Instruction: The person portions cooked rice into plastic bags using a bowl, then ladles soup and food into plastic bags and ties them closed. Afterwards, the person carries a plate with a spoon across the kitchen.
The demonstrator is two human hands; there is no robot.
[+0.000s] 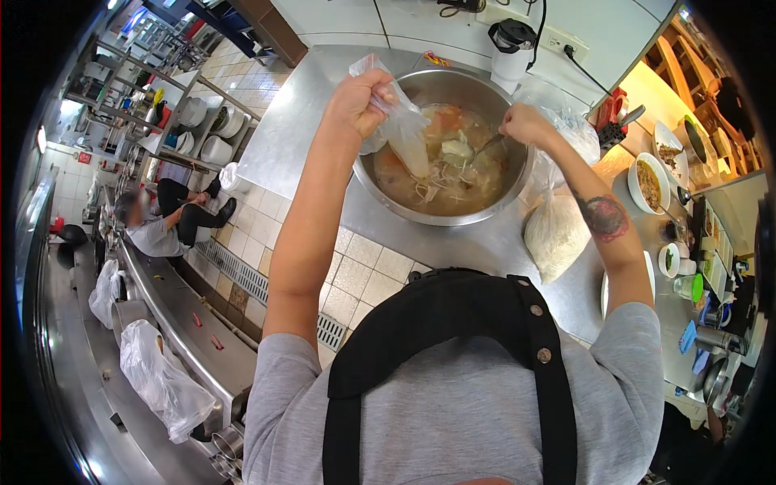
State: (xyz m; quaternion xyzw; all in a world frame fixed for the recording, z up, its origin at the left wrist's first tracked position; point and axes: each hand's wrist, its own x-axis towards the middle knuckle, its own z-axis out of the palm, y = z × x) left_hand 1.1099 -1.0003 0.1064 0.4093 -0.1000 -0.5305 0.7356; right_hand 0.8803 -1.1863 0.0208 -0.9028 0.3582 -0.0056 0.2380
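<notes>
A large steel bowl of soup with vegetable pieces and pale strands stands on the steel table. My left hand is closed around the top of a clear plastic bag, which hangs over the bowl's left side with its lower end at the soup. Something pale sits in the bottom of the bag. My right hand is closed over the bowl's right rim, gripping the handle of a metal ladle. The ladle's head is in or at the soup, so its full shape is hidden.
A filled plastic bag of pale contents rests right of the bowl. Behind it stands a white container with a dark lid. Farther right is a bowl of food. At left, a person sits low near steel counters.
</notes>
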